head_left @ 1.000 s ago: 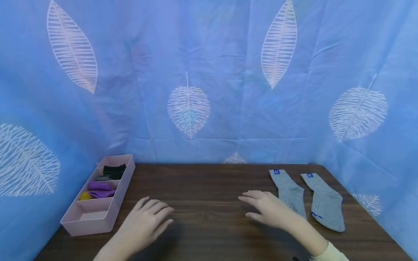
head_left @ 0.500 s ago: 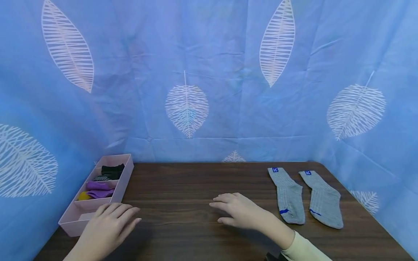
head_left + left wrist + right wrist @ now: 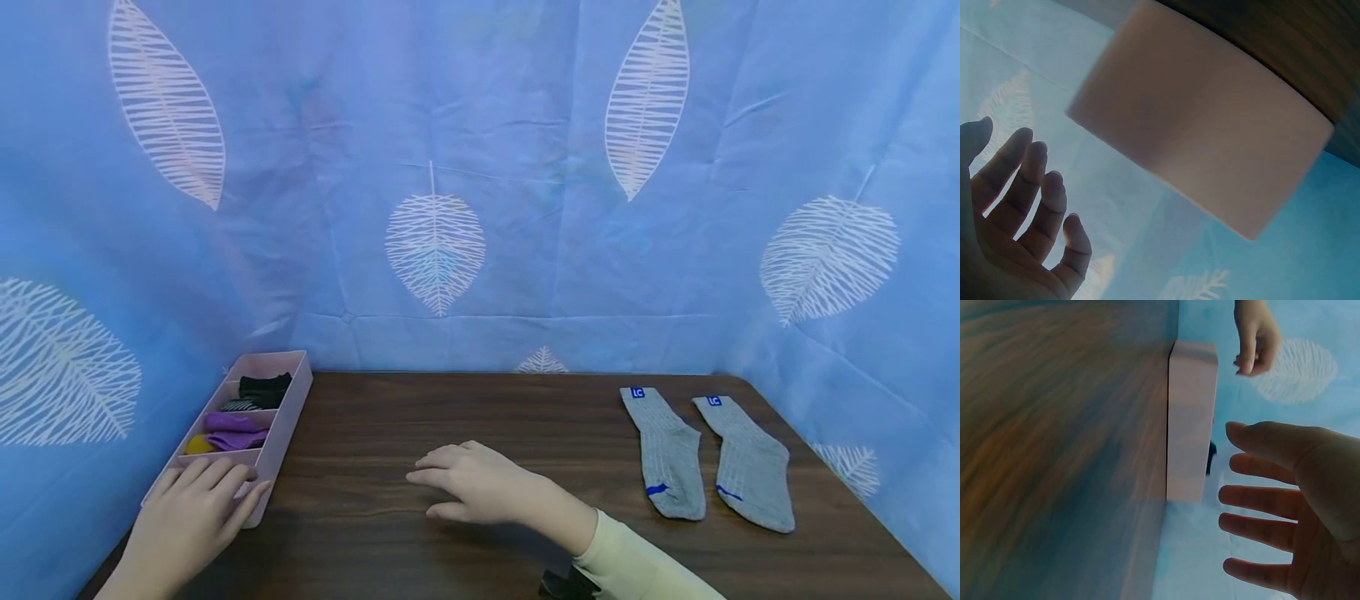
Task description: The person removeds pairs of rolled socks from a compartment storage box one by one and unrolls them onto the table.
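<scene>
Clock positions run with 12 at the far edge of the surface (image 3: 360, 471). At 8, one left hand (image 3: 183, 512), fingers loosely spread, hovers above the near end of one pink box (image 3: 279, 446), which lies at 9 to 10. The box holds a dark bundle (image 3: 266, 390) and a purple-and-yellow bundle (image 3: 238, 437). One right hand (image 3: 487, 487), fingers parted, hangs above mid-surface. Two grey socks (image 3: 670, 458) lie side by side at 3.

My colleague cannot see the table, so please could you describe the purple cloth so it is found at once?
Along the left side of the brown table is a long pink box. Inside it, the purple cloth lies in front of the dark bundle, next to something yellow. Only this cloth is purple.
</scene>
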The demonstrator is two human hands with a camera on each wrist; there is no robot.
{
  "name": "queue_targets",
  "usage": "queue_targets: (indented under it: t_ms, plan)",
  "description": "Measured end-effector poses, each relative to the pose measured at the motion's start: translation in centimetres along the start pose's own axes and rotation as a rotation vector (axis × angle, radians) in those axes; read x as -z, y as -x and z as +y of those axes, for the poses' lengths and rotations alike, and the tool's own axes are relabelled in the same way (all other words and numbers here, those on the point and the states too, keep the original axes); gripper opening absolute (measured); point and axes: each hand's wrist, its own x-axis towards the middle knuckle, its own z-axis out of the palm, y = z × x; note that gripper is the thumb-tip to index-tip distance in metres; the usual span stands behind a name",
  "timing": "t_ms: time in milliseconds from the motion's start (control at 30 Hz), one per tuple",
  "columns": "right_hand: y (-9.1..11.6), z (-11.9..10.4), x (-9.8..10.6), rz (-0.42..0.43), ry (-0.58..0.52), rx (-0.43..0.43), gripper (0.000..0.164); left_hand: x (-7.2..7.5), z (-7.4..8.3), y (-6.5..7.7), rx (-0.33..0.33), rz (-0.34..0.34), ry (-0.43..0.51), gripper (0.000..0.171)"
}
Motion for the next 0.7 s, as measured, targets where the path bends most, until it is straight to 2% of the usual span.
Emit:
queue_targets:
  t_ms: [133, 267, 367, 533, 700]
  plan:
    - [-2.4, -1.1, -0.7, 0.008, -0.010, 0.040, 0.048, -0.1, -1.1, 0.6, 0.066, -0.039, -0.011, 0.073]
    - [-4.6, -2.2, -1.3, -0.019, -0.043, 0.058, 0.048, 0.0, -2.0, 1.4, 0.149, -0.117, -0.035, 0.043]
    - [-6.2, -2.9, -1.5, -0.019, -0.042, 0.067, 0.048, 0.0, -2.3, 1.7, 0.237, -0.219, -0.048, 0.025]
    - [-8.4, -3.3, -1.6, 0.015, -0.034, 0.078, 0.046, 0.2, -2.7, 1.7, 0.367, -0.433, -0.043, 0.029]
    - [-10.1, -3.6, -1.3, 0.033, -0.075, 0.063, 0.046, 0.3, -3.0, 1.7, 0.455, -0.526, -0.022, 0.044]
